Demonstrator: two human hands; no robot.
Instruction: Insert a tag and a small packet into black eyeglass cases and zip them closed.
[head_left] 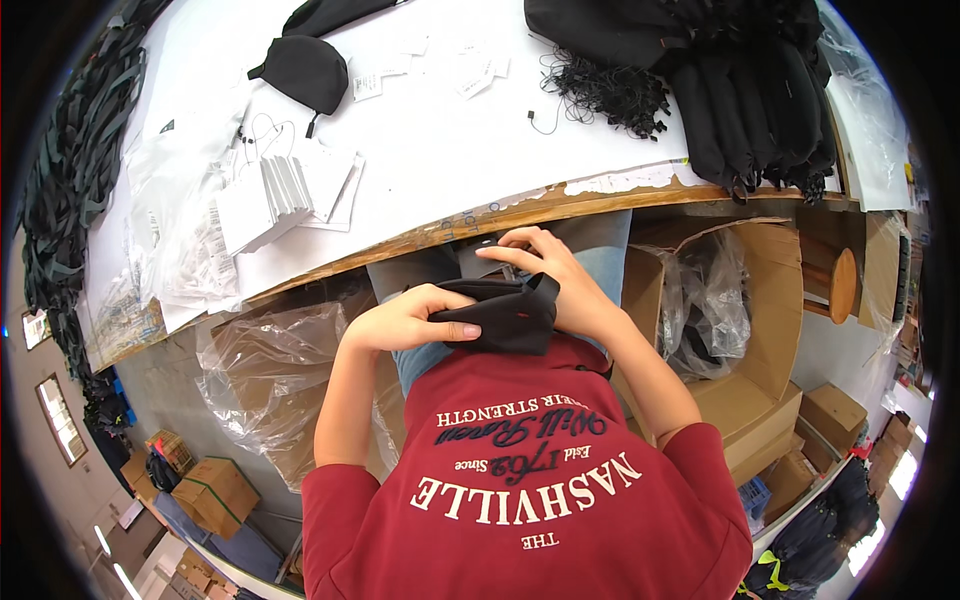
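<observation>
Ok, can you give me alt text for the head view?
Both hands, left hand and right hand, hold a small black fabric pouch over the lap, below a white worktable bearing white paper tags and stacked black fabric pouches.

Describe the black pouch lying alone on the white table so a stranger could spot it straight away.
Start at the white table and go to its far left part, beyond the stack of white paper tags. The black pouch lies there, rounded and dome-shaped, with a short pull cord hanging from it. Unlike the heaped black bags at the right, it sits alone.
</observation>
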